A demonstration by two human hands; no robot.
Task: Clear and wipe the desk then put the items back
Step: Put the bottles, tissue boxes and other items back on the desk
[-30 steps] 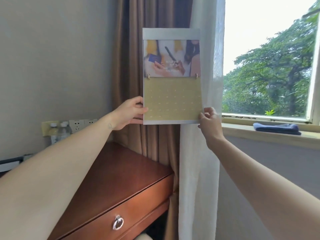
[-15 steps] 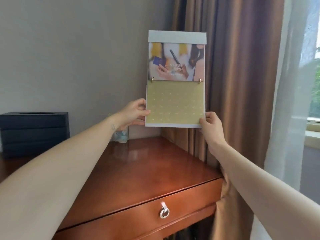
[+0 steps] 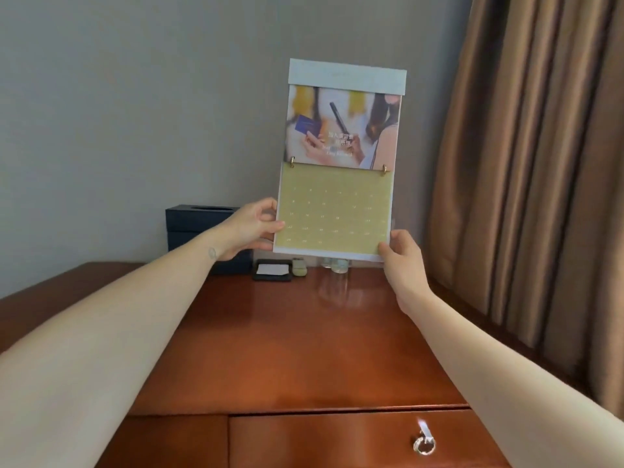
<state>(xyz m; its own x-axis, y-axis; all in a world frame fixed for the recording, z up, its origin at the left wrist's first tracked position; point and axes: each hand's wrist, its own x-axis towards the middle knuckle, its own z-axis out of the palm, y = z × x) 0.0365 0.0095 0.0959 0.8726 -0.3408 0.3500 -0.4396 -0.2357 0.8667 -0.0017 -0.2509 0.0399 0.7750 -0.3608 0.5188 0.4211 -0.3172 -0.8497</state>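
Holding the calendar [image 3: 337,157] upright in the air, above the back of the desk [image 3: 304,349] and not touching it, I have its printed face turned to me so I can judge whether it hangs square. My left hand [image 3: 250,228] pinches the left edge low down, thumb on the front and fingers curled behind. My right hand [image 3: 403,251] pinches the bottom right corner the same way. Two low grips on a tall, thin board stop it flopping or twisting, and they leave the bottom edge free to meet the wood first.

I judge this to be the putting-back part, since small things are already ranged along the wall. Just below the calendar's bottom edge stand what look like clear bottles [image 3: 334,265], though they are mostly hidden by it and I cannot be sure. Beside them are a small pale object [image 3: 299,267] and a black notepad tray [image 3: 273,270], then the dark tissue box [image 3: 189,231] behind my left wrist. Setting the calendar down will call for a spot free of those bottles. To my right hangs the brown curtain [image 3: 523,163]; nearest me is the drawer's ring pull [image 3: 424,445].
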